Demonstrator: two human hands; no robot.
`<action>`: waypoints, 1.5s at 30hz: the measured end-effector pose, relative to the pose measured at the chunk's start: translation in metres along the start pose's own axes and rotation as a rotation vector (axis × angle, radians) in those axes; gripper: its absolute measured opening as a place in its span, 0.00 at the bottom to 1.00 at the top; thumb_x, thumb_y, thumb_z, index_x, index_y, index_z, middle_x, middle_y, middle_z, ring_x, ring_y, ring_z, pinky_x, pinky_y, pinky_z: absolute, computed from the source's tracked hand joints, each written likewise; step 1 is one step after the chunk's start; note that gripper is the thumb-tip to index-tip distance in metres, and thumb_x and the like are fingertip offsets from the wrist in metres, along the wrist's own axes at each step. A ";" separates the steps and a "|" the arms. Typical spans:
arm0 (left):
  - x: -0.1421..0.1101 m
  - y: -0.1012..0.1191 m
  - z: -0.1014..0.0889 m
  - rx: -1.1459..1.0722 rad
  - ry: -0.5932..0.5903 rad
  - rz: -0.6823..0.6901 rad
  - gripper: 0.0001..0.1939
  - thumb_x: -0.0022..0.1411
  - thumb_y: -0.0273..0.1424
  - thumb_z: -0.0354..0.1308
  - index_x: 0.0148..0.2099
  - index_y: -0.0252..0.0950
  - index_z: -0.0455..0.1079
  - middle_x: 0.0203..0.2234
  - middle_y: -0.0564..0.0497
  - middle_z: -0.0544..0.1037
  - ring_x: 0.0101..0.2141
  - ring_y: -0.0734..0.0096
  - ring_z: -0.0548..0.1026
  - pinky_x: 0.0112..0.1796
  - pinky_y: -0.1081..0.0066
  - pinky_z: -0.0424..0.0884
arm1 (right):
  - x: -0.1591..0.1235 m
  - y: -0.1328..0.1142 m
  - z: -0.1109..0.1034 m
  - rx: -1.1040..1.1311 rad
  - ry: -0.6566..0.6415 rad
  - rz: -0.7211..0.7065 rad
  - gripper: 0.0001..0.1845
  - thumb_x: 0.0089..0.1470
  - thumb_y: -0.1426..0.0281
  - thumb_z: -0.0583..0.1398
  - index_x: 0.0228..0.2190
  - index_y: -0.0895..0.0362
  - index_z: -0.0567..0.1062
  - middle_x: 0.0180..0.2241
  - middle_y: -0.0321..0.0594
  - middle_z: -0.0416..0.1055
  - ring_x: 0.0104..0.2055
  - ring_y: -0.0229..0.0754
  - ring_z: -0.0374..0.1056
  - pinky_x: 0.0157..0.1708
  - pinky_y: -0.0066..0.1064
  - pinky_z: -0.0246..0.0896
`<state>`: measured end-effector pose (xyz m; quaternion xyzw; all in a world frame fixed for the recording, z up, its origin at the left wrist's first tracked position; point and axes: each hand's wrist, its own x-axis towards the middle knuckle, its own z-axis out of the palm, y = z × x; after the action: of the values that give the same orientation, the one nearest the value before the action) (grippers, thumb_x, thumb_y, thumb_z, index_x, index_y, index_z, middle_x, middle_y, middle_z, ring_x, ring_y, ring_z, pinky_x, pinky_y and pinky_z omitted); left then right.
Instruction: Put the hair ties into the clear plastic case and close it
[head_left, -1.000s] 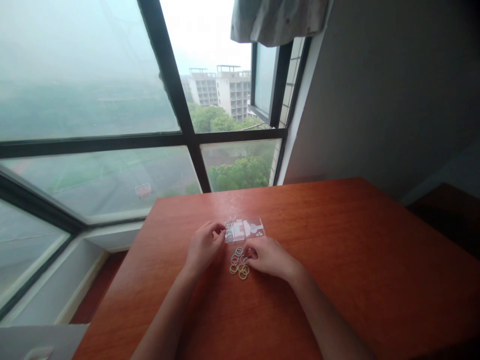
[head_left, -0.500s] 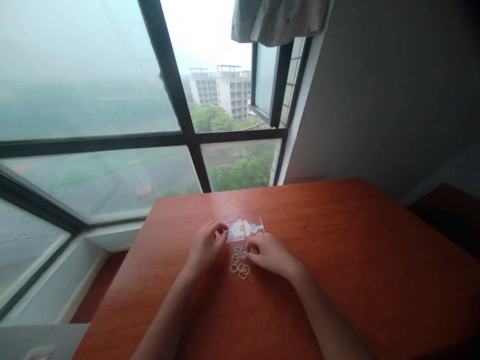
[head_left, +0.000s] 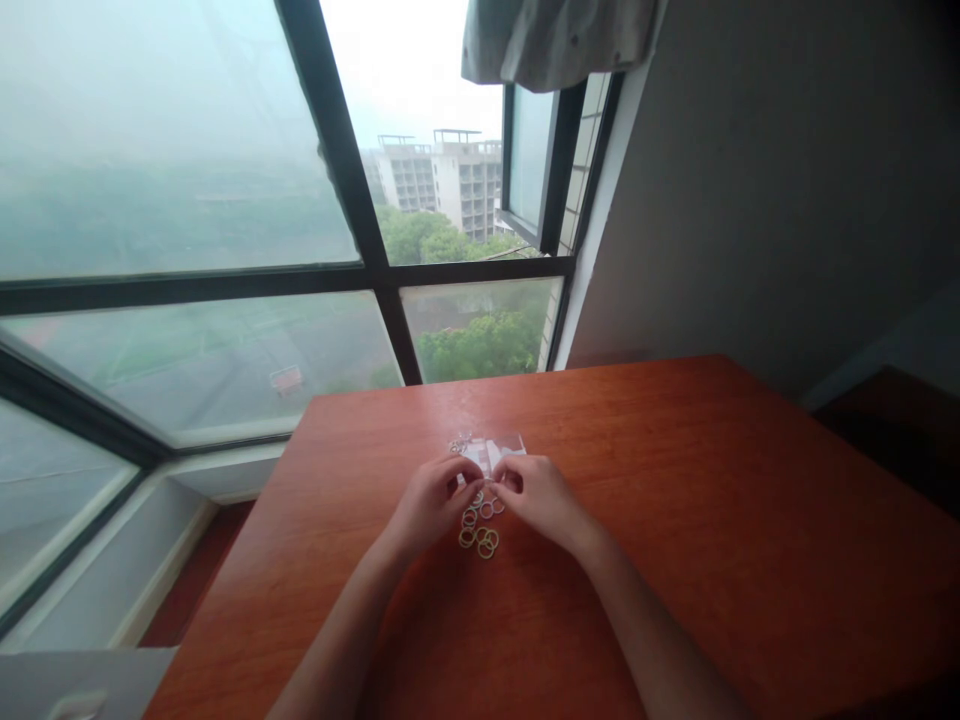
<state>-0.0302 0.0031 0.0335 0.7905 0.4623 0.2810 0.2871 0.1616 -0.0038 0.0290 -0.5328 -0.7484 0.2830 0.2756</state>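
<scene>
My left hand (head_left: 448, 492) and my right hand (head_left: 530, 490) meet just above the table, thumbs and forefingers pinched with the tips almost touching. Something small and pale shows between the fingertips, too small to make out. Right behind them lies a clear plastic case (head_left: 512, 443), partly covered by the fingers. Below the fingertips several pale, silvery rings (head_left: 469, 518) lie loose on the wood. Nearer to me is a little cluster of yellowish rings (head_left: 487, 543), some overlapping. More small rings (head_left: 456, 446) show at the case's left side.
The reddish-brown wooden table (head_left: 675, 480) runs wide to the right. Its far edge stands against a dark-framed window (head_left: 480, 272), with a grey curtain (head_left: 555, 45) hanging above. A grey wall (head_left: 765, 200) is on the right.
My left hand has moved right and a little nearer, away from the case's left side. My right hand has risen slightly off the rings, and the fingertips of both hands have come together.
</scene>
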 end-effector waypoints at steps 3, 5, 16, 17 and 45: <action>0.000 -0.005 -0.001 0.042 0.073 -0.019 0.07 0.59 0.30 0.54 0.33 0.35 0.72 0.25 0.53 0.73 0.24 0.76 0.65 0.27 0.76 0.61 | 0.001 0.000 0.000 0.002 -0.010 0.013 0.03 0.51 0.69 0.61 0.29 0.55 0.76 0.22 0.32 0.69 0.26 0.35 0.63 0.27 0.24 0.52; 0.001 -0.010 -0.004 0.093 0.163 -0.063 0.07 0.59 0.30 0.54 0.32 0.35 0.71 0.24 0.53 0.74 0.24 0.75 0.66 0.27 0.76 0.61 | 0.001 0.001 0.000 0.004 -0.015 0.015 0.03 0.51 0.71 0.61 0.29 0.55 0.76 0.22 0.32 0.70 0.26 0.35 0.64 0.28 0.24 0.52; 0.000 -0.025 -0.005 0.214 0.184 -0.168 0.06 0.58 0.31 0.53 0.33 0.37 0.71 0.27 0.53 0.76 0.27 0.72 0.71 0.29 0.74 0.63 | 0.001 0.001 0.003 -0.049 -0.049 0.031 0.02 0.50 0.71 0.62 0.28 0.55 0.76 0.22 0.32 0.70 0.27 0.36 0.64 0.28 0.25 0.52; 0.000 -0.025 -0.005 0.217 0.184 -0.167 0.07 0.58 0.31 0.53 0.33 0.37 0.71 0.27 0.53 0.76 0.27 0.72 0.71 0.29 0.74 0.63 | 0.001 0.001 0.004 -0.063 -0.048 0.032 0.03 0.51 0.71 0.61 0.28 0.55 0.77 0.23 0.33 0.71 0.27 0.36 0.65 0.28 0.25 0.52; 0.001 -0.012 -0.010 0.091 0.138 -0.040 0.09 0.61 0.33 0.53 0.34 0.36 0.72 0.25 0.53 0.73 0.25 0.75 0.66 0.28 0.75 0.62 | 0.005 0.003 0.020 -0.023 0.045 0.029 0.04 0.51 0.69 0.61 0.28 0.55 0.76 0.23 0.33 0.71 0.26 0.36 0.64 0.29 0.25 0.53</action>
<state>-0.0432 0.0105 0.0320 0.7720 0.5090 0.3079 0.2240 0.1479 -0.0009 0.0143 -0.5527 -0.7375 0.2663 0.2822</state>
